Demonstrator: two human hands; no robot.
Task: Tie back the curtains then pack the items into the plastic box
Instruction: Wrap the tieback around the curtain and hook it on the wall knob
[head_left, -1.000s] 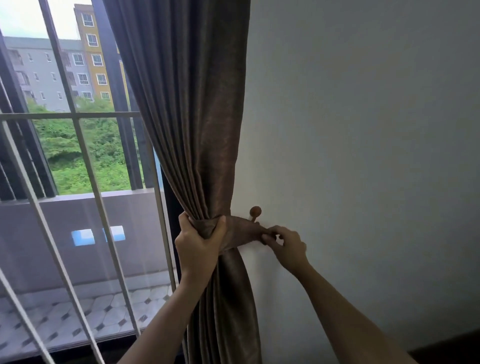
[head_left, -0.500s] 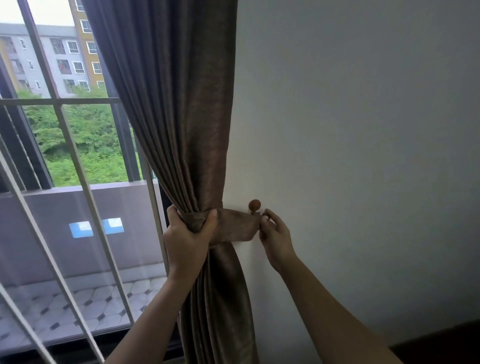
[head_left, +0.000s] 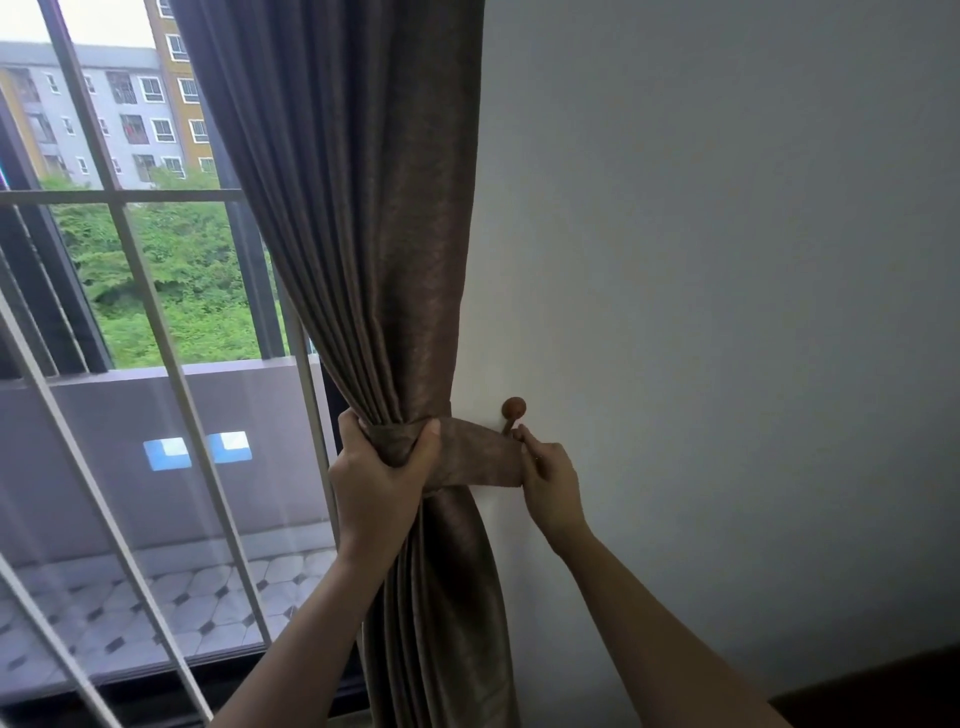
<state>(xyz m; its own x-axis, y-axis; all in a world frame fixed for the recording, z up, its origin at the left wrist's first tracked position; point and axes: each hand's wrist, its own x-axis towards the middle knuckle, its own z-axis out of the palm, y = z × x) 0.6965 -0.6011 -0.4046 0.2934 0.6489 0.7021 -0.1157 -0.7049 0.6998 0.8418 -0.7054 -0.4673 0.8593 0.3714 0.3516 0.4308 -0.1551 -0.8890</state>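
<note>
A brown curtain (head_left: 374, 234) hangs gathered at the window's right edge, against the white wall. A matching fabric tieback (head_left: 475, 460) wraps round its waist. My left hand (head_left: 376, 475) grips the bunched curtain and the tieback's left loop. My right hand (head_left: 550, 480) pinches the tieback's right end just under a round wooden wall hook (head_left: 513, 408). Whether the tieback's end sits on the hook is hidden by my fingers. No plastic box is in view.
White window bars (head_left: 156, 332) and a dark frame stand to the left, with a tiled balcony (head_left: 156, 597) and buildings beyond. Plain white wall (head_left: 727, 312) fills the right. A dark edge (head_left: 872, 686) shows at the bottom right corner.
My right hand has lifted the tieback's end from below the hook up against its stem. The tieback now lies stretched flat. My left hand keeps its hold.
</note>
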